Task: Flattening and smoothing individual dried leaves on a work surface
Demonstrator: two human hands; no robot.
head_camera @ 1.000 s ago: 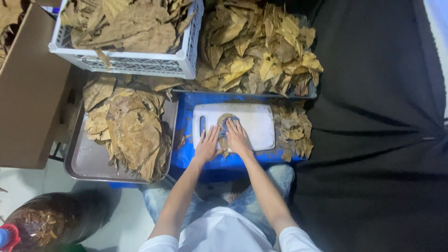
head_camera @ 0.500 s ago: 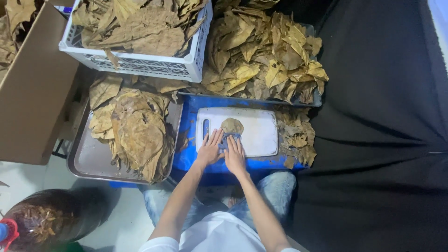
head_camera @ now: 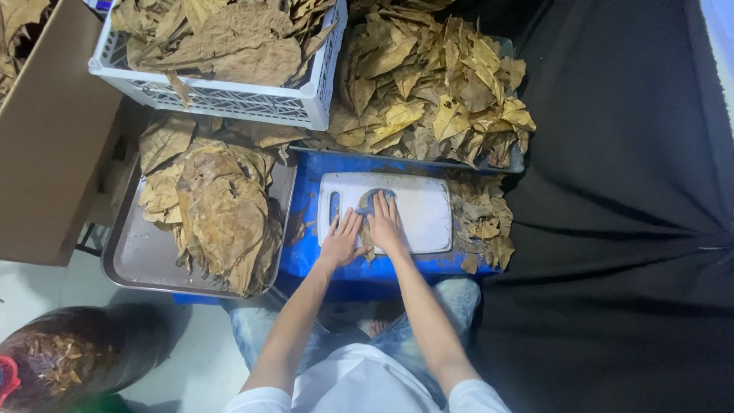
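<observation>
A white cutting board (head_camera: 420, 210) lies on a blue surface (head_camera: 306, 237) in front of me. On the board lies a small brown dried leaf (head_camera: 365, 205), partly hidden by my fingers. My right hand (head_camera: 384, 226) presses flat on the leaf with fingers together and stretched out. My left hand (head_camera: 342, 239) lies flat beside it at the board's lower left edge, fingers spread, touching the leaf's left side. Neither hand grips anything.
A metal tray (head_camera: 138, 256) with a stack of large dried leaves (head_camera: 222, 210) sits to the left. A white crate (head_camera: 229, 99) of leaves stands behind it, beside a leaf heap (head_camera: 436, 99). Leaf scraps (head_camera: 482, 222) lie to the right, by black cloth (head_camera: 627, 229). A cardboard box (head_camera: 46, 145) is far left.
Both hands slid back along the board and forward again, flattening the leaf. The camera view shifted slightly.
</observation>
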